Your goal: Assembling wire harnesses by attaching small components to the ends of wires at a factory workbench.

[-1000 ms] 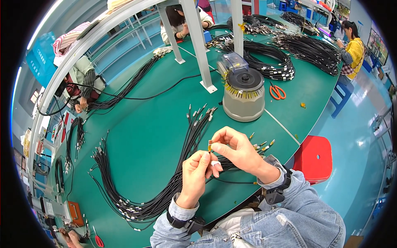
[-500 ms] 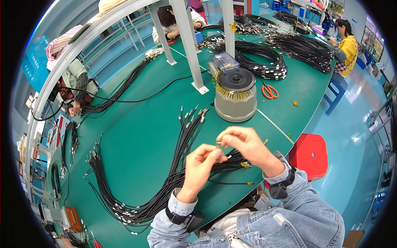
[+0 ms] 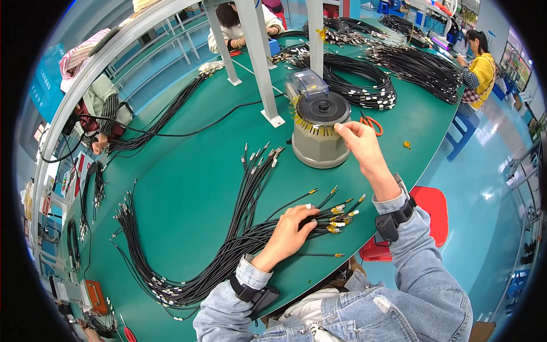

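A long bundle of black cables (image 3: 228, 251) lies across the green table (image 3: 188, 188); its near ends (image 3: 339, 212) carry yellow tape and metal tips. My left hand (image 3: 288, 232) lies on these ends, fingers curled over a few cables. My right hand (image 3: 358, 141) is stretched to a round grey tape dispenser (image 3: 319, 139) and pinches a short yellow tape strip at its rim. More yellow strips stick out around that rim.
Orange scissors (image 3: 371, 122) lie behind the dispenser. Grey metal posts (image 3: 263, 68) stand mid-table, with black cable coils (image 3: 364, 85) beyond. A red stool (image 3: 428, 210) stands to my right. Other people work at the left (image 3: 97, 105), far side (image 3: 239, 23) and right (image 3: 483, 68).
Both hands were together in front of me at one cable end. Now the right hand has reached out to the dispenser, and the left hand has dropped onto the cable ends on the table.
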Demonstrator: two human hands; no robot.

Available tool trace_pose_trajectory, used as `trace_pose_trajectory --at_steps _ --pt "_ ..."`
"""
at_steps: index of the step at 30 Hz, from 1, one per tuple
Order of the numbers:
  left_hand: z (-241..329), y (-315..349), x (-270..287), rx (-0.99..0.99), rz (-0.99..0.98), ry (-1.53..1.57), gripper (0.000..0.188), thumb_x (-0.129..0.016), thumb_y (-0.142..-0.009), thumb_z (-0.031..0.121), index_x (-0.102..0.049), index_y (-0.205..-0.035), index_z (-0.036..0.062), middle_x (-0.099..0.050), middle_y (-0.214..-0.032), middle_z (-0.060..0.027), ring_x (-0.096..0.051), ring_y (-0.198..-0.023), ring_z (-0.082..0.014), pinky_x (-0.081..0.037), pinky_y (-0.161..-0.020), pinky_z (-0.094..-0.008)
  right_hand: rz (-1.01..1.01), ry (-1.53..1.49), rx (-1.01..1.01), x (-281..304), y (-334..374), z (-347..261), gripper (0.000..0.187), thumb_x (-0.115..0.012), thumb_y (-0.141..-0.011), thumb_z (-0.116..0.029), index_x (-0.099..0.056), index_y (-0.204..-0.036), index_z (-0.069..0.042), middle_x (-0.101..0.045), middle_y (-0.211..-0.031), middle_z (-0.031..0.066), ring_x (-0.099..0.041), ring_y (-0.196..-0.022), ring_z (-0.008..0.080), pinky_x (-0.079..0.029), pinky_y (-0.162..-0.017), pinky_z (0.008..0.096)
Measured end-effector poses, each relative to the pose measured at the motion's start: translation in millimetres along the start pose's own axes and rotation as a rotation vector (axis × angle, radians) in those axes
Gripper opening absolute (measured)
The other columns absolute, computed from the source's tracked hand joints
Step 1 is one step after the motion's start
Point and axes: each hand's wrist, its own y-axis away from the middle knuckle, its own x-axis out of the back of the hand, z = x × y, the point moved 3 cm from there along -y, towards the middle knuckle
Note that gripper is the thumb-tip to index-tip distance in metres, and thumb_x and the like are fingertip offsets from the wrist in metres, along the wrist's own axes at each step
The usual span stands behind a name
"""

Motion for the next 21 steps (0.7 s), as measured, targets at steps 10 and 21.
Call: trace_pose_trajectory --at_steps 10,21 --pt "-50.4 -33.7 74.5 0.121 0.318 -0.649 0.013 -0.067 -0.072 0.007 -0.061 -0.084 0.0034 -0.059 -0.088 -0.0105 -0.057 -0.084 -0.0257 -0.046 -0.072 -0.0343 -0.077 -0.295 -0.101 -1.5 -3.3 -0.3 0.013 -0.064 -0.081 -0.014 -0.059 -0.082 -0.002 -0.042 -0.059 -0.0072 -0.032 -0.050 0.0028 -0.027 -0.049 0.0205" --pt "-40.1 -41.2 74.3 0.241 0.310 0.224 0.007 -0.063 -0.079 0.008 -0.059 -0.083 0.0031 -0.061 -0.080 -0.0055 -0.055 -0.065 -0.0131 -0.043 -0.055 -0.0265 -0.313 -0.394 0.039 -16.1 52.5 -34.0 0.010 -0.055 -0.085 -0.008 -0.053 -0.078 -0.001 -0.045 -0.069 0.0004 -0.040 -0.063 0.0087 -0.035 -0.062 0.0237"
